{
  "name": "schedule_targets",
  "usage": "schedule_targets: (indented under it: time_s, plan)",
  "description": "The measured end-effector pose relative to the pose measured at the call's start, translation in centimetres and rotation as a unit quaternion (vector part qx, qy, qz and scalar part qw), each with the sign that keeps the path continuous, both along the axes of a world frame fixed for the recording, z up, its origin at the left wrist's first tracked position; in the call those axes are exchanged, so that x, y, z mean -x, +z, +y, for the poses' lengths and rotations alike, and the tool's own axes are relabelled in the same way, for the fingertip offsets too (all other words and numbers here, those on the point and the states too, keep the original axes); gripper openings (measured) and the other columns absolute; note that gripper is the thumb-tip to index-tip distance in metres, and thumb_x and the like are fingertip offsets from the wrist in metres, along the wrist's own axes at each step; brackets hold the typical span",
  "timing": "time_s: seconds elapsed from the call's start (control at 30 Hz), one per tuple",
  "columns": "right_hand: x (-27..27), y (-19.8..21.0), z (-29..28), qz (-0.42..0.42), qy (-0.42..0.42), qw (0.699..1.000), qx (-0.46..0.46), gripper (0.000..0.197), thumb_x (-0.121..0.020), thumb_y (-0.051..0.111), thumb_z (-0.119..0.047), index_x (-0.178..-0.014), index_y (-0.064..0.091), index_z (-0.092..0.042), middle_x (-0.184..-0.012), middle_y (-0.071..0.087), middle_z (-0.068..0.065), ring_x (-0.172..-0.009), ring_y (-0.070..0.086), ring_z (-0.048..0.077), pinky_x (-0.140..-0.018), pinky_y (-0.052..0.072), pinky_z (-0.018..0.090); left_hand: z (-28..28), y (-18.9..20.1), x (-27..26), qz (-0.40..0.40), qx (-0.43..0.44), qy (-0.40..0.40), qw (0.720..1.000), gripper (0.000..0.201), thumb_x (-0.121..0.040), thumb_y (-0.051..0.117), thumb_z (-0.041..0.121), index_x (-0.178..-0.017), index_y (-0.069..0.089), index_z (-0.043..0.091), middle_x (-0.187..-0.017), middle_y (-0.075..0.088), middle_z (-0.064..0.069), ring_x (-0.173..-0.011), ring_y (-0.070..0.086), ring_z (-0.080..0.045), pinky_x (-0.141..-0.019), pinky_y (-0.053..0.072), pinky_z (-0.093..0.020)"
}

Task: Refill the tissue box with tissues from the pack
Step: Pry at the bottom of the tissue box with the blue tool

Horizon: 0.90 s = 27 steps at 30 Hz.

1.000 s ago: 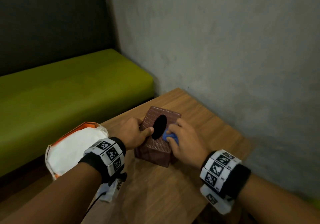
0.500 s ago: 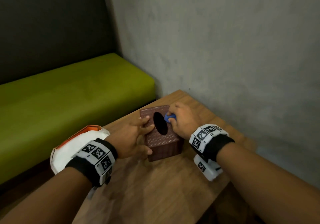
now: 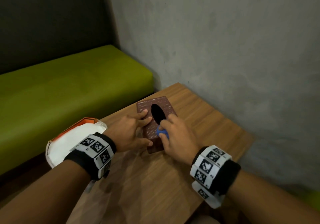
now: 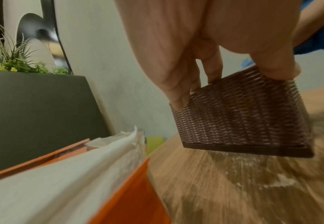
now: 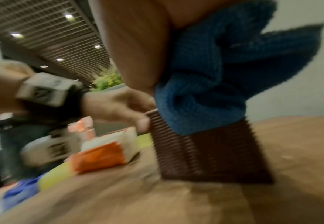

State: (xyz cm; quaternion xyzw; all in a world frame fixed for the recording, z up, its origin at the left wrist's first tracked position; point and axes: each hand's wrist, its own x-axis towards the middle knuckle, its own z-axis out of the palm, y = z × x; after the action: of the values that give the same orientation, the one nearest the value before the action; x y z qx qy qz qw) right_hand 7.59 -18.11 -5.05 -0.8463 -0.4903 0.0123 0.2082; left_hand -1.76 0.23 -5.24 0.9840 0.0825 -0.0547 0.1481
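A brown woven tissue box (image 3: 165,105) with a dark oval opening (image 3: 158,114) stands on the wooden table (image 3: 173,180). My left hand (image 3: 136,128) grips its left side, with fingers on the top and the thumb on the near face. In the left wrist view the fingers (image 4: 178,91) lie over the box (image 4: 243,115). My right hand (image 3: 174,137) holds a bunched blue cloth (image 3: 161,133) against the box's near top edge. The right wrist view shows the cloth (image 5: 224,75) draped over the box (image 5: 205,151). An opened orange-and-white tissue pack (image 3: 76,140) lies at the table's left edge, beside my left wrist.
A green bench seat (image 3: 69,88) runs along the left behind the table, under a dark backrest. A grey wall (image 3: 225,50) stands close behind and right of the table. A planter with greenery (image 4: 13,60) sits above the backrest. The table's right edge (image 3: 245,147) is near.
My right hand has drawn the blue cloth from the box's far top edge back to its near edge. The left hand kept its hold while the box turned a little.
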Motion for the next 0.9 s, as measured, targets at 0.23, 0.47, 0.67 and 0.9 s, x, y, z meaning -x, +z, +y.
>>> schedule_targets:
  time_s: [0.23,0.47,0.67,0.9]
  plan:
    - [-2.7,0.4,-0.2,0.021,-0.072,0.997,0.002,0.012,-0.09,0.056,-0.025,-0.099,0.061,-0.019,-0.105,0.047,-0.003,-0.09,0.054,0.018,-0.069,0.041,0.028,-0.4,0.1,-0.3,-0.001,-0.004,0.025,1.0,0.097,-0.074,0.067,0.069,-0.153,0.036,0.022,-0.165,0.021,0.0,-0.149,0.028,-0.018,-0.119,0.028,-0.031]
    - [-1.6,0.6,0.5,0.031,0.005,1.0,-0.001,0.012,-0.087,0.059,-0.026,-0.096,0.063,-0.019,-0.101,0.051,-0.001,-0.088,0.057,0.019,-0.072,0.051,0.038,-0.3,0.6,-0.4,-0.006,-0.005,0.044,0.999,0.094,-0.072,0.075,0.063,-0.151,0.042,0.024,-0.163,0.025,0.007,-0.143,0.038,-0.014,-0.115,0.034,-0.03]
    - [-0.1,0.1,1.6,0.013,0.011,1.0,-0.025,0.013,-0.085,0.06,-0.026,-0.095,0.065,-0.018,-0.102,0.053,0.0,-0.087,0.057,0.02,-0.07,0.05,0.036,-1.1,0.5,-0.4,-0.014,-0.003,0.063,0.998,0.093,-0.072,0.072,0.064,-0.15,0.042,0.025,-0.162,0.026,0.007,-0.141,0.041,-0.015,-0.114,0.034,-0.026]
    - [-3.4,0.1,-0.1,0.032,-0.051,0.998,-0.015,0.009,-0.086,0.062,-0.025,-0.09,0.063,-0.017,-0.092,0.043,-0.005,-0.084,0.057,0.021,-0.069,0.049,0.038,-1.4,0.2,-0.5,-0.015,-0.002,0.073,0.997,0.095,-0.072,0.072,0.065,-0.151,0.041,0.023,-0.164,0.022,0.007,-0.145,0.035,-0.015,-0.116,0.032,-0.028]
